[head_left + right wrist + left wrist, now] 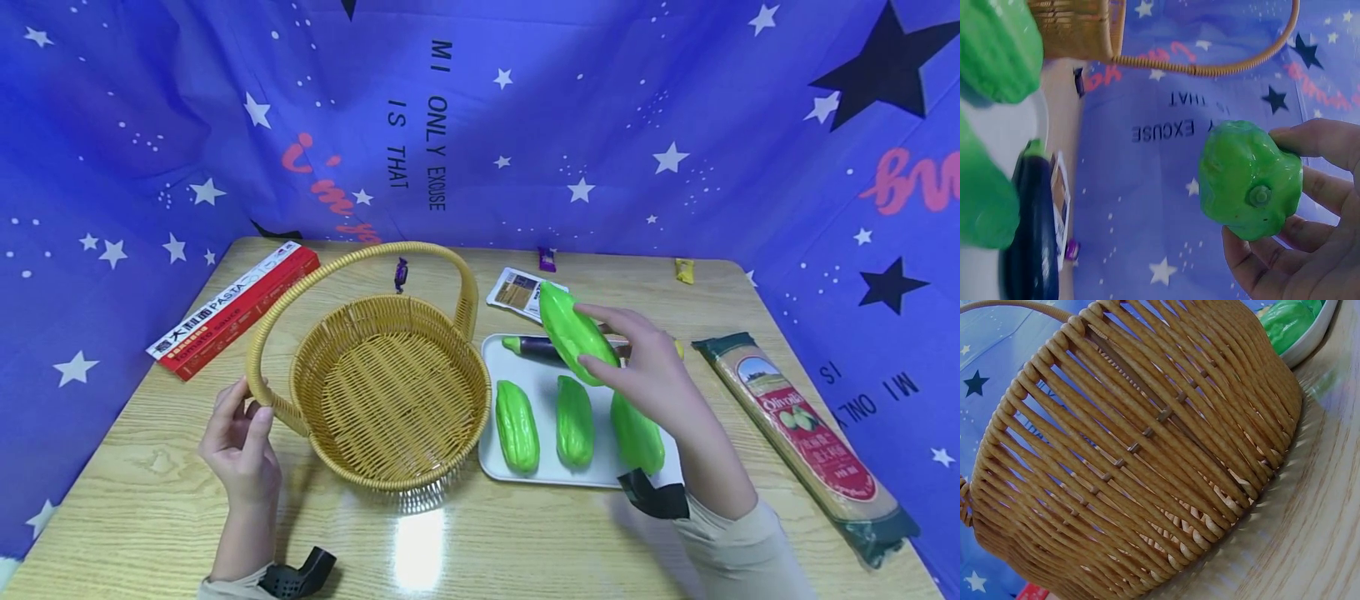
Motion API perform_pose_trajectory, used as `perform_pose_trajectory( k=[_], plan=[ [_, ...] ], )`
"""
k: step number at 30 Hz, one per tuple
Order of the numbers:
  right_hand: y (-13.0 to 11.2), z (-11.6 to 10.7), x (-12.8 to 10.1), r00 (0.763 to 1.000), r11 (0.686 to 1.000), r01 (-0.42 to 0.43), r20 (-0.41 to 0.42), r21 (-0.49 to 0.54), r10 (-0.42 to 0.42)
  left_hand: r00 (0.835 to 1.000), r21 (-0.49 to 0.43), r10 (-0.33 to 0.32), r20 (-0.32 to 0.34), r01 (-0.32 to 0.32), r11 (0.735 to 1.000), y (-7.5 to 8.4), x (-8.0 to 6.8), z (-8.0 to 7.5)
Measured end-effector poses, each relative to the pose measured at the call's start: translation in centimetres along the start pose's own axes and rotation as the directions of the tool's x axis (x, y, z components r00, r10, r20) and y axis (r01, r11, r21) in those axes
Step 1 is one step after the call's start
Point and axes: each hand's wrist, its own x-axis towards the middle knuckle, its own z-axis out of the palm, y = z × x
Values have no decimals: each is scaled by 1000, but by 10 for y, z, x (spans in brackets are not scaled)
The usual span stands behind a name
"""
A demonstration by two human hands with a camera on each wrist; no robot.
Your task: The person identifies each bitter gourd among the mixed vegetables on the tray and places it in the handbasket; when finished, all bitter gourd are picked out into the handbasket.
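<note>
While the left hand (240, 442) pinched the one basket (390, 392) by its handle, the right hand (652, 375) gripped one of four green gourds (573, 333).

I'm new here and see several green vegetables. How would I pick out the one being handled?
Find the wicker basket; just right of it lies a white tray. Three green gourds lie flat on it, but this gourd is lifted above the tray, held in the right hand.
</note>
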Motion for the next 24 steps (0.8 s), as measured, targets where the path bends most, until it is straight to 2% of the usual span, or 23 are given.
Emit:
perform_pose_trajectory(
  k=[16,24],
  plan=[
    [-31,18,16,988,994,106,112,22,-108,1000,5,-8,5,8,1000,0,0,1],
    [-47,29,28,958,977,207,190,52,-214,1000,14,-8,0,8,1000,0,1,0]
  ],
)
